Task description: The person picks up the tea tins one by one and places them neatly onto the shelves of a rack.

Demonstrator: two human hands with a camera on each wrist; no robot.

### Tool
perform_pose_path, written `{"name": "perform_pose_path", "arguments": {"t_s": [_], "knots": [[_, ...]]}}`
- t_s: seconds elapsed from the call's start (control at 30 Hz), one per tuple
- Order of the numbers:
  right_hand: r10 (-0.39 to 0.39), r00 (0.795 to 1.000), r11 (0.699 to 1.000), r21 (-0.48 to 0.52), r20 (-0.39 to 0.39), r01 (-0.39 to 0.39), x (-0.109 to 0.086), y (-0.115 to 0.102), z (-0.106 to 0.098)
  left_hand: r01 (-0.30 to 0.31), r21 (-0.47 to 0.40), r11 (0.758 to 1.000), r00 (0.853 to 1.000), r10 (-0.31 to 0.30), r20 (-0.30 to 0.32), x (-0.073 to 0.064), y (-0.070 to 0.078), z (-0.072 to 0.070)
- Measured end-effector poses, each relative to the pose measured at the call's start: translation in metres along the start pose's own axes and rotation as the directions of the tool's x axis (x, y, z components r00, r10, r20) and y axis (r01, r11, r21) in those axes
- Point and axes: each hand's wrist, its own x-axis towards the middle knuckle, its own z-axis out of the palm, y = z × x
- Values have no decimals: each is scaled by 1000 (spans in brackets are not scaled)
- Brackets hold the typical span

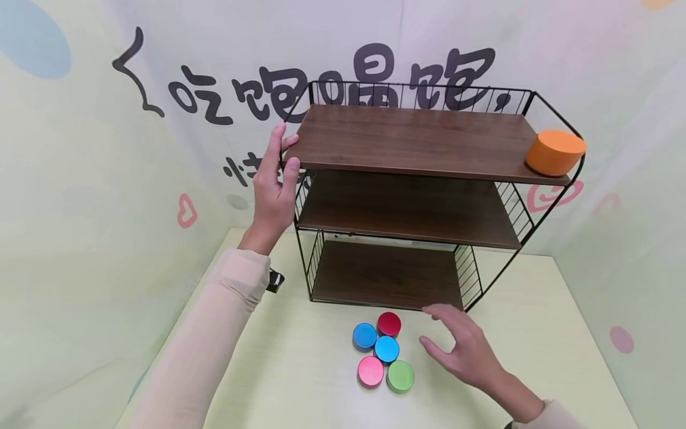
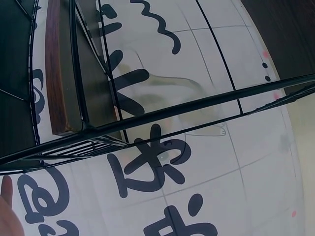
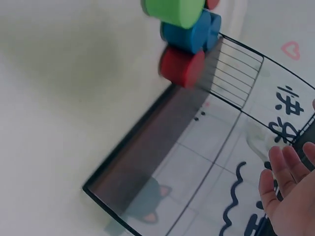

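Red cylinder (image 1: 389, 323) lies left of the right hand (image 1: 466, 351), apart.

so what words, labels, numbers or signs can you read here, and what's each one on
"吃饱喝饱," in black on the wall sheet
"快", starting the line below, same sheet; the rest is hidden or cut off, not surely readable
No readable text on the shelf, the orange container or the smaller round containers

Black lettering "吃饱喝饱," (image 1: 373, 62) across pale backdrop (image 1: 455, 24); below it, "快" (image 1: 250, 162), next characters partly hidden.
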Motion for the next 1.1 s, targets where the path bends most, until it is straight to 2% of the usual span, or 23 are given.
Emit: {"name": "perform_pose_path", "arguments": {"t_s": [0.13, 0.4, 0.67, 0.9, 1.1], "knots": [[14, 998, 1000, -4, 66, -13, -13, -5, 14, 1, -4, 1000, 1000, -1, -7, -1, 0, 2], [10, 989, 1000, 27, 148, -14, -34, -8, 36, 1, -14, 1000, 1000, -2, -9, -1, 0, 4], [41, 979, 998, 48, 199, -51, -41, -6, 49, 9, -1, 1000, 1000, -9, -13, -1, 0, 2], [120, 952, 991, 25, 281, -133, -48, -8, 56, 16, -3, 1000, 1000, -16, -5, -1, 1, 2], [122, 938, 992, -6, 323, -127, -57, -6, 63, 15, -12, 1000, 1000, -15, -11, -1, 0, 3]]}}
